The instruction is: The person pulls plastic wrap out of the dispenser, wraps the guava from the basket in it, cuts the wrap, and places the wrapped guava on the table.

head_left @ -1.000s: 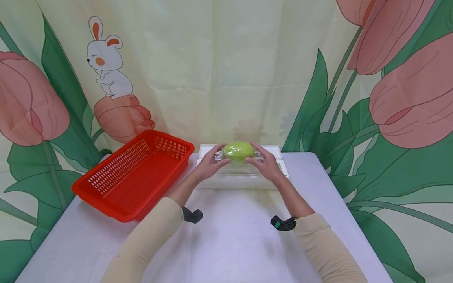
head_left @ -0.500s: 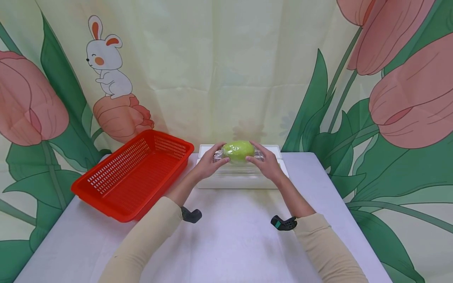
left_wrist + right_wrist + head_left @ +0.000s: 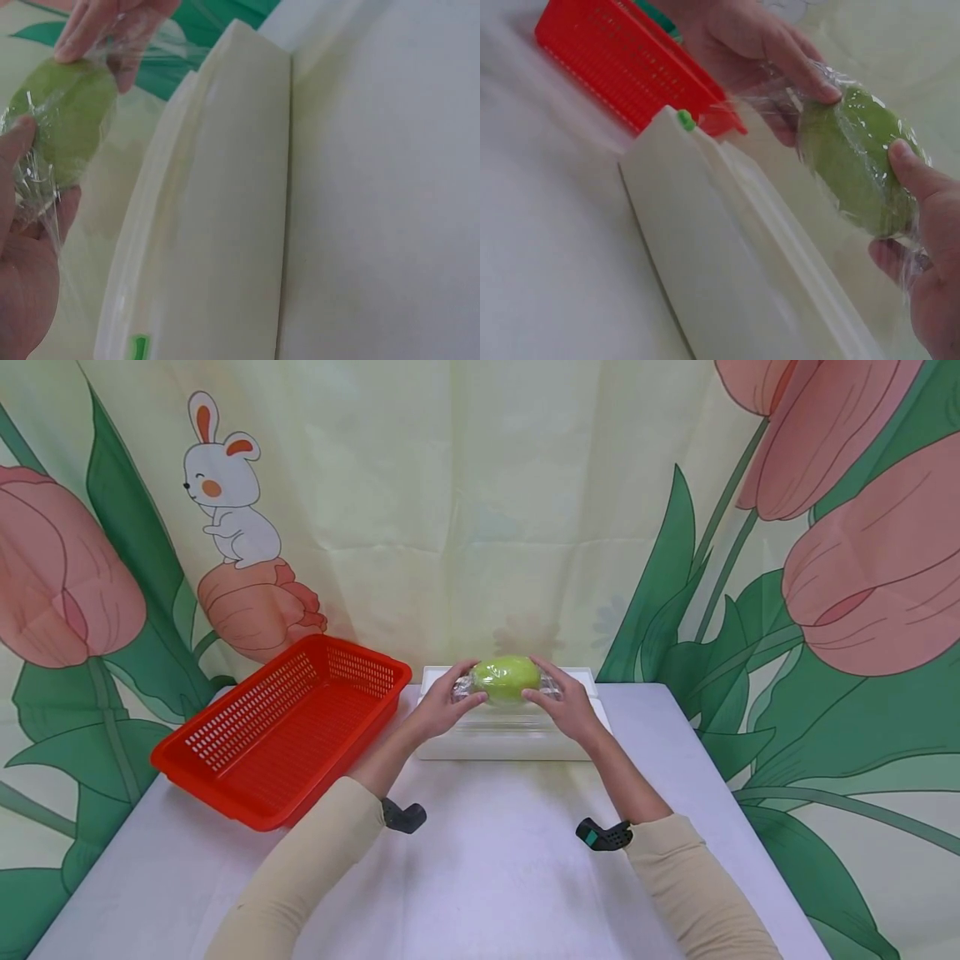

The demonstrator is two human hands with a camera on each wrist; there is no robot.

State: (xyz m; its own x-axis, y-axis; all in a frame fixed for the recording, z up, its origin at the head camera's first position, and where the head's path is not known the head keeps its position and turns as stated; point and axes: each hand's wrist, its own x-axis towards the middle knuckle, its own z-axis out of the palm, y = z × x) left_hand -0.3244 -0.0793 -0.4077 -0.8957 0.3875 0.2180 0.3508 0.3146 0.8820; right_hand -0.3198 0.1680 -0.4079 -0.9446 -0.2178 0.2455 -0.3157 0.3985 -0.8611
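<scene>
A green oval fruit [image 3: 507, 678], its kind not plain, is wrapped in clear plastic film and held up between both hands. My left hand [image 3: 444, 703] grips its left end with the thumb on the near side. At the other end my right hand [image 3: 564, 702] holds it the same way, thumb in front. Below and behind it stands a long white cling film box [image 3: 502, 747] with a small green piece [image 3: 686, 119] at one end. In the right wrist view, the film [image 3: 761, 94] stretches loosely around the fruit's end.
To the left a red plastic basket [image 3: 300, 743] with slotted sides sits tilted across the table. A white cloth covers the table [image 3: 495, 877]. Behind hangs a printed curtain [image 3: 525, 510] with tulips and a rabbit.
The fruit and both hands have risen very slightly. The grip of both hands looks the same, and the box and basket have stayed put.
</scene>
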